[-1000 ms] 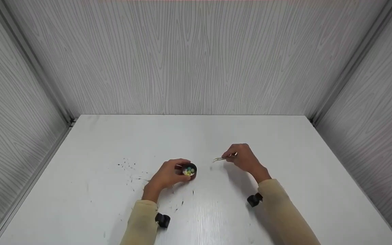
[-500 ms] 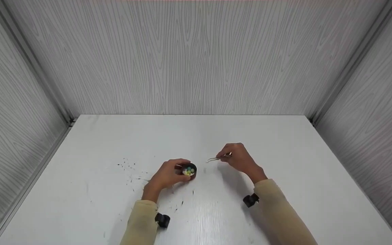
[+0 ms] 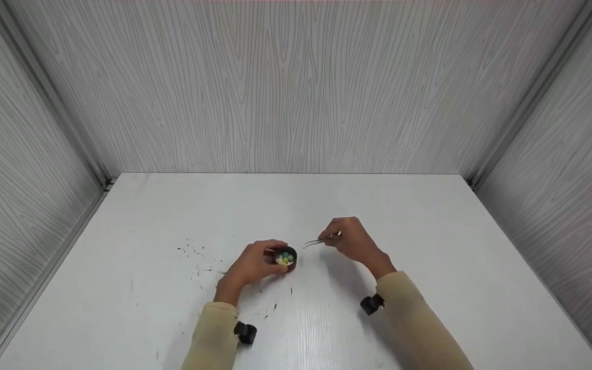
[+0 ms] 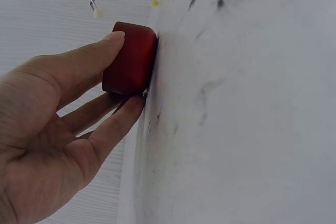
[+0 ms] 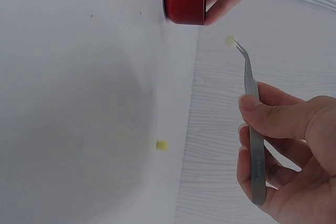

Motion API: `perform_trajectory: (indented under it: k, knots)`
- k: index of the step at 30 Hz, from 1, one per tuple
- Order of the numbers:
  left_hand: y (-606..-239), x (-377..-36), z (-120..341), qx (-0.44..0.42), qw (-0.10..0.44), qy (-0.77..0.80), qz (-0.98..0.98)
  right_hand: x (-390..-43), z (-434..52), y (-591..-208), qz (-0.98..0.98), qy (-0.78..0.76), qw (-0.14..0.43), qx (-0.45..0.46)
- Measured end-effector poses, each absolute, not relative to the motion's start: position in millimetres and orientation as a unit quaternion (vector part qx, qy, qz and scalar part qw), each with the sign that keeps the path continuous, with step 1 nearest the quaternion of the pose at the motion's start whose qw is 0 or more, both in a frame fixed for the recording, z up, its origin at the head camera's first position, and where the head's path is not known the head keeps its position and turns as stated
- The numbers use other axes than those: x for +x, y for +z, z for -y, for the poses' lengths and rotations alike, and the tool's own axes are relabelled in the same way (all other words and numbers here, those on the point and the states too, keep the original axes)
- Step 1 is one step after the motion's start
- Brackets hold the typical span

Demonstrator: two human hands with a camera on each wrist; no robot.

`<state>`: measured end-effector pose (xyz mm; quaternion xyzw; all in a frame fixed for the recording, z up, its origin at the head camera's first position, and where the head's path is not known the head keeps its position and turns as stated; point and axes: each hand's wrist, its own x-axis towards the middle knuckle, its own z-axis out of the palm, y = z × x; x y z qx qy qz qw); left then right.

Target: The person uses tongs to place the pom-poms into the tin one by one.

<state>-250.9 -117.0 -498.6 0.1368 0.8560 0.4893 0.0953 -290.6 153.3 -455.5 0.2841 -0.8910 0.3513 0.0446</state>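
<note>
My left hand (image 3: 248, 264) holds a small round red container (image 4: 131, 59) standing on the white table, thumb on one side and fingers on the other. Several small balls (image 3: 285, 258) in blue, green, yellow and white lie inside it in the head view. To its right, my right hand (image 3: 355, 240) grips bent-tip metal tweezers (image 5: 257, 166) between thumb and fingers. A pale yellow ball (image 5: 230, 40) sits at the tweezers' tips, above the table and just short of the container. Another yellow ball (image 5: 162, 145) rests on the table in the right wrist view.
The white tabletop (image 3: 214, 205) carries dark specks and smudges (image 3: 193, 249), mostly left of and in front of the container. Grey wood-grain panels (image 3: 296, 87) wall the table at the back and both sides. A small black camera (image 3: 246, 333) is on each wrist.
My right hand has moved left with the tweezers, bringing their tips from well right of the container to close beside it. My left hand and the container have stayed in place.
</note>
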Motion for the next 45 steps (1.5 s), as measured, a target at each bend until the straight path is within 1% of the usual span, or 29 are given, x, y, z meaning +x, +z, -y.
perform_trajectory:
  k: [15, 30, 45]
  knots:
    - [-498.3, -250.7, 116.9, 0.140, 0.091, 0.488, -0.856, -289.7, -135.3, -461.1, 0.889, 0.343, 0.030, 0.301]
    - [-497.2, -250.3, 117.1, 0.142, 0.093, 0.484, -0.858, -288.4, -127.4, -464.7, 0.891, 0.311, 0.041, 0.328]
    - [-497.8, -250.4, 116.5, 0.140, 0.093, 0.486, -0.858, -287.9, -127.8, -463.5, 0.896, 0.302, 0.040, 0.324]
